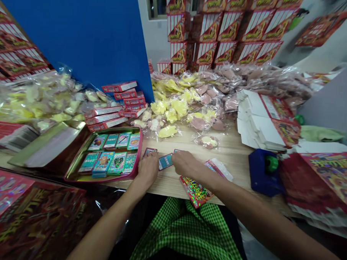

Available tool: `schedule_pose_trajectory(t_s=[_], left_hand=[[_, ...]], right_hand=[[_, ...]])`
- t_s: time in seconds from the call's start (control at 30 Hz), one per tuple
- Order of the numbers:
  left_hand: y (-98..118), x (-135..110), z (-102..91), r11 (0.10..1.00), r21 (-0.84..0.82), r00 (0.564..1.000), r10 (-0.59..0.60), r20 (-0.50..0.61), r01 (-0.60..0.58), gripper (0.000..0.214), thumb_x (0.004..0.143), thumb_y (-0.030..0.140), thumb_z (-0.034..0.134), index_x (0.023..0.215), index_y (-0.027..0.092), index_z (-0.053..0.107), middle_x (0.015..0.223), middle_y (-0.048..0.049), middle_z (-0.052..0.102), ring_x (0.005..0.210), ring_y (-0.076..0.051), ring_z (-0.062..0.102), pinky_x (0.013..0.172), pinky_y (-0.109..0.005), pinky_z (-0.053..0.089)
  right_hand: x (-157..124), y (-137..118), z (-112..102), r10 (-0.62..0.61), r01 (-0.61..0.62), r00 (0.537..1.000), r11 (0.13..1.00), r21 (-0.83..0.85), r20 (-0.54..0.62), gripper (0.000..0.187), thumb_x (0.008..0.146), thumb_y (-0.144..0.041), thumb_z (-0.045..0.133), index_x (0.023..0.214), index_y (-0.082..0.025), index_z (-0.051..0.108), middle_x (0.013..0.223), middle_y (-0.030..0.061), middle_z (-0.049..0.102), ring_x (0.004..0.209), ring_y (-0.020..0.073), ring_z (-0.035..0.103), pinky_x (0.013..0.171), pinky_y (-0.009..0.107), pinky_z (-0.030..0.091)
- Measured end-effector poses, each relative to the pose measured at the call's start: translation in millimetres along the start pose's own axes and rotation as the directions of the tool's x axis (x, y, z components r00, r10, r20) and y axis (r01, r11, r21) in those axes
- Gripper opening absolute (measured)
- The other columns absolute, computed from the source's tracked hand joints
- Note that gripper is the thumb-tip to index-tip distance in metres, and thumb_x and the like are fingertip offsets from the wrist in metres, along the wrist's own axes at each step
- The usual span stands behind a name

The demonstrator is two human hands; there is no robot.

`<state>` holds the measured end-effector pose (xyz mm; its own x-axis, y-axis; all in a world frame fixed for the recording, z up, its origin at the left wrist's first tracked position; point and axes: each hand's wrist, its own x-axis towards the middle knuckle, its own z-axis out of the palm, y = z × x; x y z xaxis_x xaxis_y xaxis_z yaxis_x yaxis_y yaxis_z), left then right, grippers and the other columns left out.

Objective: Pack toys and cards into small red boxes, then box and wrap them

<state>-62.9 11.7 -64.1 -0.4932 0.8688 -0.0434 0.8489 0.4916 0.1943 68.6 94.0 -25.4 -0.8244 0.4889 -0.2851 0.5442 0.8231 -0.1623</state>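
Flat on the pale wooden tabletop (241, 156), in the gap between the two hands, a teal trading card (165, 162), its right end up against or under the curled fingers of the right hand (183, 163), its left end just beside the left hand (149, 168). Right fingers bunched and narrow, tips hidden; cannot tell whether closed on the card or only resting on it. Left fingers bent downward over the table, also close together; cannot tell whether gripping. At the far side of the left fingers, a dark-backed card (150, 150), partly covered; at the far side of the right fingers, the small visible end of another card (176, 151). Just left of the left hand, a pink-rimmed tin (139, 150) with stacks of cards (103, 162) in two rows. Beneath and beside the right forearm, a glittery red foil packet (196, 192), jutting past the near edge, and a red-and-white packet (219, 169). Farther right, a blue tape dispenser (260, 174), with red-and-white cartons (266, 122) beyond. Beyond the tin, slim red boxes (107, 119); across the far table, heaped bagged yellow and pink toys (177, 105); behind, stacked red display boxes (208, 32) and a blue panel (103, 35).
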Motion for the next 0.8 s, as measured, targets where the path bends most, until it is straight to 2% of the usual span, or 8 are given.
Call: schedule_pose_trajectory(t_s=[0.17,0.3,0.37,0.47,0.53,0.63,0.7,0.8], left_hand=[[-8.7,0.3,-9.1,0.964,-0.264,0.991,-0.014,-0.131,-0.021,0.025,0.092,0.007,0.045,0.09,0.013,0.069,0.103,-0.0203,0.071,0.102,-0.033,0.07,0.088,-0.044,0.056],[-6.7,4.4,-25.9,0.821,-0.558,0.963,-0.039,-0.265,-0.121,0.024,0.098,0.028,0.048,0.089,0.016,0.066,0.102,-0.0133,0.07,0.106,-0.027,0.067,0.092,-0.038,0.054],[4.0,7.2,-27.4,0.696,-0.694,0.965,-0.008,-0.264,-0.184,0.028,0.097,0.04,0.051,0.084,0.018,0.064,0.1,-0.0099,0.07,0.098,-0.022,0.068,0.086,-0.032,0.056],[30.5,11.1,-19.6,0.516,-0.827,0.972,0.058,-0.229,-0.226,0.035,0.093,0.052,0.053,0.082,0.019,0.06,0.088,-0.0055,0.069,0.076,-0.017,0.067,0.07,-0.028,0.056],[50.3,12.7,-11.7,0.395,-0.891,0.974,0.061,-0.219,-0.225,0.035,0.089,0.055,0.059,0.09,0.021,0.056,0.075,0.0015,0.061,0.062,-0.013,0.06,0.06,-0.025,0.052],[77.9,10.8,-1.1,0.21,-0.96,0.983,0.036,-0.183,-0.186,0.049,0.081,0.058,0.071,0.107,0.023,0.05,0.071,0.0073,0.052,0.055,-0.012,0.054,0.054,-0.023,0.047],[93.9,4.2,5.7,0.257,-0.952,0.986,0.051,-0.159,-0.167,0.063,0.08,0.061,0.07,0.123,0.022,0.046,0.082,0.0016,0.06,0.068,-0.017,0.063,0.062,-0.029,0.051],[114.4,-14.3,17.2,0.587,-0.769,0.957,0.27,-0.108,-0.252,0.094,0.066,0.062,0.081,0.139,0.017,0.043,0.122,-0.0182,0.063,0.116,-0.037,0.063,0.095,-0.051,0.051]], right_hand=[[-5.3,26.4,-6.9,0.222,-0.204,0.964,0.97,0.13,-0.147,0.029,0.087,-0.004,0.058,0.111,-0.008,0.073,0.097,0.0218,0.075,0.093,0.0298,0.073,0.077,0.032,0.052],[-10.6,39.0,-17.1,0.376,-0.293,0.886,0.907,0.304,-0.269,0.024,0.095,-0.01,0.049,0.109,-0.008,0.069,0.099,0.0212,0.074,0.096,0.0301,0.071,0.077,0.032,0.05],[-13.0,42.2,-21.6,0.377,-0.244,0.882,0.879,0.41,-0.283,0.024,0.1,-0.015,0.044,0.103,-0.011,0.068,0.097,0.0167,0.074,0.09,0.0254,0.07,0.072,0.029,0.049],[-18.7,45.1,-23.7,0.266,-0.078,0.926,0.83,0.553,-0.269,0.033,0.106,-0.024,0.036,0.095,-0.016,0.066,0.089,0.0076,0.073,0.078,0.0169,0.068,0.062,0.023,0.049],[-25.8,49.2,-21.8,0.203,0.018,0.935,0.794,0.608,-0.292,0.034,0.106,-0.026,0.035,0.091,-0.018,0.064,0.088,0.0043,0.071,0.075,0.0148,0.066,0.059,0.021,0.048],[-43.0,65.0,-17.5,0.226,0.052,0.905,0.784,0.619,-0.362,0.023,0.099,-0.02,0.043,0.084,-0.019,0.061,0.08,0.002,0.066,0.071,0.0156,0.062,0.06,0.023,0.046],[-59.0,82.8,-15.9,0.299,0.009,0.86,0.801,0.598,-0.414,0.019,0.093,-0.015,0.046,0.079,-0.02,0.059,0.077,0.0017,0.063,0.071,0.0168,0.058,0.065,0.026,0.045],[-86.8,112.5,-14.8,0.433,-0.097,0.751,0.819,0.566,-0.498,0.016,0.086,-0.009,0.048,0.082,-0.02,0.059,0.08,0.0046,0.064,0.075,0.0203,0.057,0.073,0.03,0.043]])
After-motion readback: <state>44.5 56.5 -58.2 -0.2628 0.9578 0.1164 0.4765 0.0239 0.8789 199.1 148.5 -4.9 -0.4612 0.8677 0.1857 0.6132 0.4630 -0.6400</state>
